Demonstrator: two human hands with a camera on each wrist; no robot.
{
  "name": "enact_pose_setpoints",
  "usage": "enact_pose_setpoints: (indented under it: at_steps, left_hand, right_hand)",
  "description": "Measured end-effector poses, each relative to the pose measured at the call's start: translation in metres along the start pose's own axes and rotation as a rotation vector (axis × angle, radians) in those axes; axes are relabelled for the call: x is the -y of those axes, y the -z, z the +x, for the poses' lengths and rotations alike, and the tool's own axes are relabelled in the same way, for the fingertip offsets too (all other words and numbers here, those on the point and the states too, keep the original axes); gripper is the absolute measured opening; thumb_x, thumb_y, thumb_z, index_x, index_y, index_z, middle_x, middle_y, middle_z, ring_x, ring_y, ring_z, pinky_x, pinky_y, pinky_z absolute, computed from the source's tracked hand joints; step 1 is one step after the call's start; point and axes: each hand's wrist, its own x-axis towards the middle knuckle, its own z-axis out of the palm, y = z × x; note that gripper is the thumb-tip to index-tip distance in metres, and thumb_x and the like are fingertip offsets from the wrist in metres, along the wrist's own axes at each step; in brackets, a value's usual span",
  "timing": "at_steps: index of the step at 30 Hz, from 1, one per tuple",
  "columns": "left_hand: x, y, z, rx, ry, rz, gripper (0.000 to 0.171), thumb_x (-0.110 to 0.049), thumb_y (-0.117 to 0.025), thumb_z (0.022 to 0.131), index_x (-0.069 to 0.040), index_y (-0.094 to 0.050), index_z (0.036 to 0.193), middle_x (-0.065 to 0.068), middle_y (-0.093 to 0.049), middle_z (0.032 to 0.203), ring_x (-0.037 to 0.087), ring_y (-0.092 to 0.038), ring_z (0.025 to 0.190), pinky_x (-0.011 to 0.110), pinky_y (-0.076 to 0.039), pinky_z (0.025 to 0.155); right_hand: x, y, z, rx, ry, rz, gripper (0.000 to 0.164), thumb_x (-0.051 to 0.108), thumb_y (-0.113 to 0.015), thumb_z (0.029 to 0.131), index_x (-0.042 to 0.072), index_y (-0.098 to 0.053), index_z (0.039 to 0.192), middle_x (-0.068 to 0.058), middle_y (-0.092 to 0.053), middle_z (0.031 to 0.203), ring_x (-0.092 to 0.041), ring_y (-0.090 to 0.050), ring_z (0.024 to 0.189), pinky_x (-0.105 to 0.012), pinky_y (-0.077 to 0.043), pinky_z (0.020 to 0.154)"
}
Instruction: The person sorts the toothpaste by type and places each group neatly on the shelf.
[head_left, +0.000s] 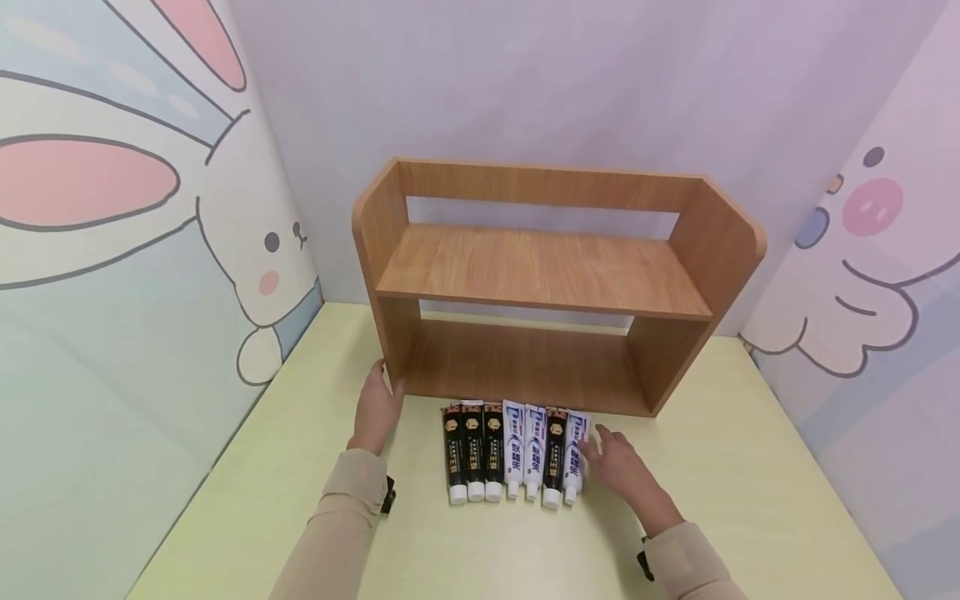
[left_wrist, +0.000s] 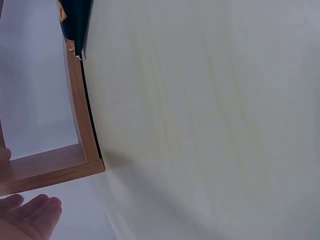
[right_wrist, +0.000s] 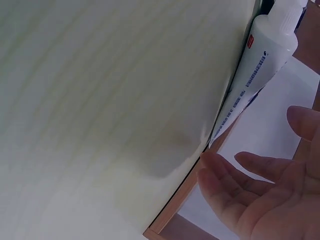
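A pale counter (head_left: 465, 558) spreads beneath everything, and on it stands a two-tier wooden shelf (head_left: 543, 271), likely stiff, bulky and the heaviest thing here; its side panels (head_left: 384, 229) look the surest places to take hold. The left hand (head_left: 375, 412) straddles the lower front of the left side panel, thumb inside and fingers outside, its grip apart; whether it touches the wood I cannot tell. The right hand (head_left: 624, 467) hangs with its grip also apart, fingers near the rightmost white tube (head_left: 573, 454); contact there is unclear. That tube ends a row of seven lying just in front of the shelf, four black tubes (head_left: 473, 446) and three white tubes (head_left: 534, 450), caps pointing away from it. They should be light, soft and slightly slippery, best pinched across the fuller body beside the white caps (head_left: 551, 499), since the thin flat ends (head_left: 579, 417) would bend.
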Motion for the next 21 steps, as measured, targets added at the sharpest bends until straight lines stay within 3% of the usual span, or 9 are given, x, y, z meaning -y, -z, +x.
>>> enact_pose_setpoints:
  at_steps: [14, 21]
  left_hand:
    - [-0.002, -0.004, 0.014, -0.062, -0.039, -0.141, 0.050, -0.013, -0.052, 0.100, 0.009, -0.031, 0.141, 0.031, -0.045, 0.135, 0.043, -0.048, 0.123, 0.053, -0.044, 0.097]
    - [0.000, -0.008, 0.020, -0.076, -0.019, -0.178, 0.046, -0.011, -0.051, 0.101, 0.008, -0.034, 0.139, 0.029, -0.045, 0.134, 0.042, -0.048, 0.121, 0.054, -0.044, 0.097]
  right_hand:
    - [0.010, -0.008, -0.006, 0.013, -0.035, 0.034, 0.065, 0.033, -0.049, 0.102, -0.019, -0.035, 0.137, -0.041, -0.042, 0.130, -0.052, -0.042, 0.121, -0.060, -0.037, 0.100]
    - [0.008, -0.015, -0.007, -0.014, -0.018, 0.070, 0.063, 0.030, -0.051, 0.100, -0.022, -0.037, 0.133, -0.043, -0.044, 0.125, -0.055, -0.043, 0.119, -0.059, -0.038, 0.099]
